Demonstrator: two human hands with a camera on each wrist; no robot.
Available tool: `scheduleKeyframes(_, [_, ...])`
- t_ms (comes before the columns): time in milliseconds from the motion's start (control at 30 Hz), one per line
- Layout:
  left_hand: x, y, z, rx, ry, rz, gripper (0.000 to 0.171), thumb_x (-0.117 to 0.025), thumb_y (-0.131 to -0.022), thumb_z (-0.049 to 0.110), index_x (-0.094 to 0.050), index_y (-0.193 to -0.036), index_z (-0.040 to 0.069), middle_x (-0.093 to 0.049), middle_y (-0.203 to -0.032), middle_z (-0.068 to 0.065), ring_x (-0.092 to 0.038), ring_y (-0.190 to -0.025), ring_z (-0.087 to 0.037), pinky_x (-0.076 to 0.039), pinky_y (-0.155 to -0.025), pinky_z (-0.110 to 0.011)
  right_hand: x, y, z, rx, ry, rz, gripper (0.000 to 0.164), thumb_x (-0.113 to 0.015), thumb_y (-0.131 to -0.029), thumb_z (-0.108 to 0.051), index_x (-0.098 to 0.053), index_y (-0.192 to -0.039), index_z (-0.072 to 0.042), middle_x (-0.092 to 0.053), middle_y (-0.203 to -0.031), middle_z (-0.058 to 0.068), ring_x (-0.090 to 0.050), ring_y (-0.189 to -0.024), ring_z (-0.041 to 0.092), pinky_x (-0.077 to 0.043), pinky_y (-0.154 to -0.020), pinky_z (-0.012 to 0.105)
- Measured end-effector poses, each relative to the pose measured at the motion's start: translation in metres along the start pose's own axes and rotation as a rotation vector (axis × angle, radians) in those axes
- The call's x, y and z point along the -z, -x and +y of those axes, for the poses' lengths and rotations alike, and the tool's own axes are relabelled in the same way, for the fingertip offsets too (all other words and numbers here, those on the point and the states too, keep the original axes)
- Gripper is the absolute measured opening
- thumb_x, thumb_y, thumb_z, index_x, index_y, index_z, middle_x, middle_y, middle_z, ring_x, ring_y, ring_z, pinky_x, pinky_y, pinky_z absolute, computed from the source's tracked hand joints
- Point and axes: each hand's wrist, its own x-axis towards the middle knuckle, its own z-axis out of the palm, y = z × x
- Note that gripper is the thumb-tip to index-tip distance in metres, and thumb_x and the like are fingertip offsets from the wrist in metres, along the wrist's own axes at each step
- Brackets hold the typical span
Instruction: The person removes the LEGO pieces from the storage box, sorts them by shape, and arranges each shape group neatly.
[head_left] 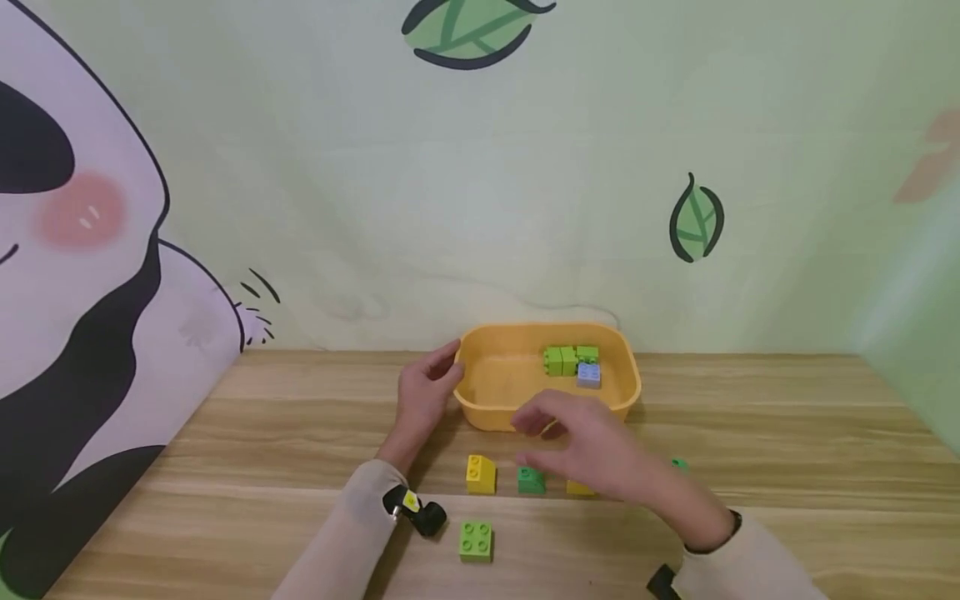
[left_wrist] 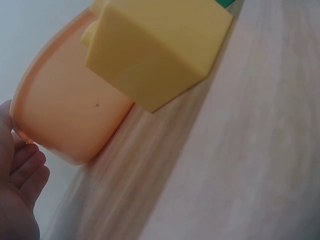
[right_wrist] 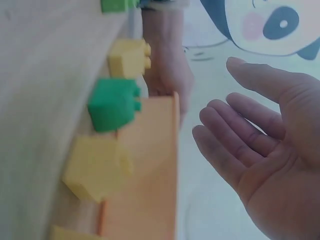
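Note:
An orange plastic basin (head_left: 495,418) stands against the back wall. My left hand (head_left: 426,396) holds its left rim, with the rim between thumb and fingers in the left wrist view. My right hand (head_left: 585,442), fingers loosely bent and empty, hovers in front of the basin's near side. Inside, at the right, lie several light green blocks (head_left: 561,362) and a lavender block (head_left: 588,376). A yellow sloped block (head_left: 481,474), a dark green sloped block (head_left: 531,480) and another yellow block (head_left: 580,488) form a row before the basin, the last partly hidden by my right hand.
A light green block (head_left: 476,542) with studs up lies nearer me, between my forearms. Past my right wrist, a bit of a green block (head_left: 679,464) shows. The wooden table (head_left: 787,433) meets a wall cloth (head_left: 337,208) printed with a panda and leaves.

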Motion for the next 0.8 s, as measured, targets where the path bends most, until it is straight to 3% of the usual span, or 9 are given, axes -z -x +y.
scheduleKeyframes(300, [0.000,0.002,0.001,-0.010,0.012,0.001,0.038,-0.072,-0.095,0.001,-0.072,-0.133,-0.003,-0.073,-0.126,-0.022,-0.069,-0.119,-0.034,-0.057,-0.098,-0.031,0.038,-0.025,0.006,-0.018,0.085,0.072,0.028,-0.082,-0.096,-0.018,-0.071,-0.119,-0.006,-0.073,-0.117,0.004,-0.069,-0.109,0.027,-0.059,-0.097,0.046])
scheduleKeyframes(567, [0.000,0.002,-0.001,-0.028,0.035,0.004,0.037,-0.072,-0.096,0.001,-0.071,-0.132,-0.006,-0.072,-0.127,-0.024,-0.068,-0.119,-0.037,-0.056,-0.097,-0.028,0.055,-0.051,0.021,-0.008,0.130,0.102,0.026,-0.082,-0.094,-0.009,-0.071,-0.116,0.000,-0.073,-0.113,0.010,-0.069,-0.106,0.030,-0.060,-0.095,0.049])
scheduleKeyframes(800, [0.000,0.002,-0.001,-0.033,0.042,0.005,0.037,-0.072,-0.096,0.001,-0.071,-0.132,-0.006,-0.072,-0.125,-0.025,-0.069,-0.116,-0.035,-0.055,-0.092,-0.021,0.062,-0.071,0.038,-0.103,0.177,0.069,0.028,-0.079,-0.097,-0.012,-0.070,-0.121,-0.001,-0.072,-0.118,0.011,-0.067,-0.113,0.030,-0.057,-0.100,0.046])
